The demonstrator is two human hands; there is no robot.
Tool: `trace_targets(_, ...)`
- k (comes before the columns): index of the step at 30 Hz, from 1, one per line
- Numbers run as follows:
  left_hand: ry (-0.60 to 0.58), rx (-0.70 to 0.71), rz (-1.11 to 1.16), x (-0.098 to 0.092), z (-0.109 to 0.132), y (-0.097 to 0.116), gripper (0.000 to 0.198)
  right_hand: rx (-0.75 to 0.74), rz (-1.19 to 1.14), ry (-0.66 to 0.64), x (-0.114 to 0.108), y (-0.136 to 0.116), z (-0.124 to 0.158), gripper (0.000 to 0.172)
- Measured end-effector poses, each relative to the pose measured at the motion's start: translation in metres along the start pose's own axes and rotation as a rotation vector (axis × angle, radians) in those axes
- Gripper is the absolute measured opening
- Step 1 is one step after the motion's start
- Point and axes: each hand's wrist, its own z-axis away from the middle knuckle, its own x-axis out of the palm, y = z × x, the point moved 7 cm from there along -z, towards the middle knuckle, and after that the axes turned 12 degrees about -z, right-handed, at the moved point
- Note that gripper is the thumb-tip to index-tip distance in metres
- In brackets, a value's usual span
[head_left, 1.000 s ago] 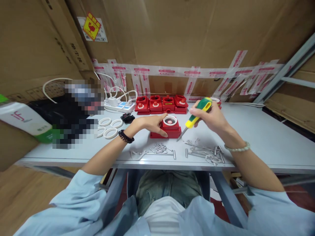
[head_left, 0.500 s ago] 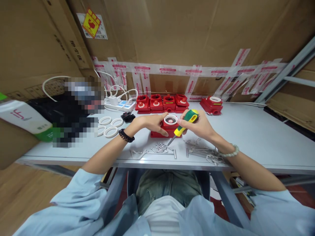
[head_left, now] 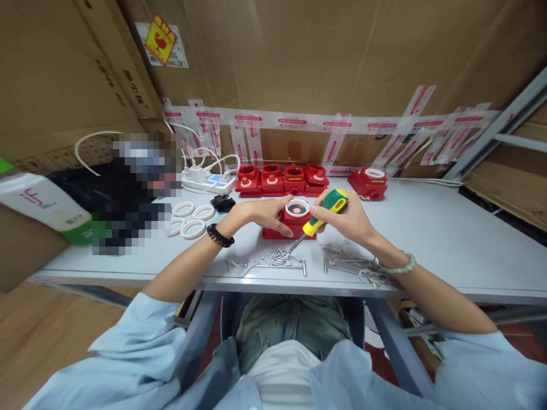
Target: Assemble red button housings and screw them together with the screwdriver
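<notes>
A red box (head_left: pixel 285 232) with a white ring (head_left: pixel 296 208) on its top stands on the table in front of me. My left hand (head_left: pixel 272 216) grips this box from its left side, thumb on the near face. In my right hand (head_left: pixel 345 215) is a screwdriver (head_left: pixel 328 209) with a green and yellow handle, its shaft slanting down to the left. The screwdriver's tip is at a pile of silver screws (head_left: pixel 278 257) near the table's front edge. Just below the pile lies a T-shaped metal rod (head_left: pixel 304 267).
Several red boxes (head_left: pixel 272 181) line the back, and another red box (head_left: pixel 367 183) stands right of them. White rings (head_left: pixel 192 229) lie at left, beside small black pieces (head_left: pixel 222 203). A power strip (head_left: pixel 210 181) is behind. More metal rods (head_left: pixel 348 265) lie below my right hand.
The screwdriver tip has shifted slightly left and down, towards the screws. My left hand and the red box stay in place.
</notes>
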Motion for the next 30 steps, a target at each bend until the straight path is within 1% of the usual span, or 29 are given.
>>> trace_targets(6,0.008,-0.003,0.048,0.002,-0.002,-0.003,0.121,-0.091,-0.047,0.088,-0.009,-0.013,0.000,0.026)
trace_targets(10,0.009,-0.007,0.035,0.004,-0.004,-0.006,0.123,-0.143,-0.097,0.173,-0.020,-0.016,-0.002,0.022)
trace_targets(12,0.010,-0.005,0.035,0.004,-0.004,-0.006,0.124,-0.139,-0.124,0.213,-0.025,-0.013,-0.003,0.023)
trace_targets(16,0.020,0.006,0.036,0.003,-0.004,-0.005,0.124,-0.071,-0.064,0.167,-0.020,-0.002,-0.005,0.022)
trace_targets(18,0.015,0.001,0.037,0.004,-0.004,-0.006,0.125,-0.068,-0.059,0.174,-0.019,0.000,-0.005,0.023)
trace_targets(23,0.011,0.000,0.046,0.004,-0.004,-0.006,0.128,-0.067,-0.056,0.220,-0.023,-0.001,-0.005,0.022)
trace_targets(26,0.002,-0.009,0.046,0.003,-0.003,-0.005,0.126,-0.139,-0.121,0.303,-0.035,-0.013,-0.007,0.020)
trace_targets(30,-0.003,-0.020,0.034,0.002,-0.001,-0.004,0.123,-0.227,-0.137,0.503,-0.066,-0.027,-0.009,0.021)
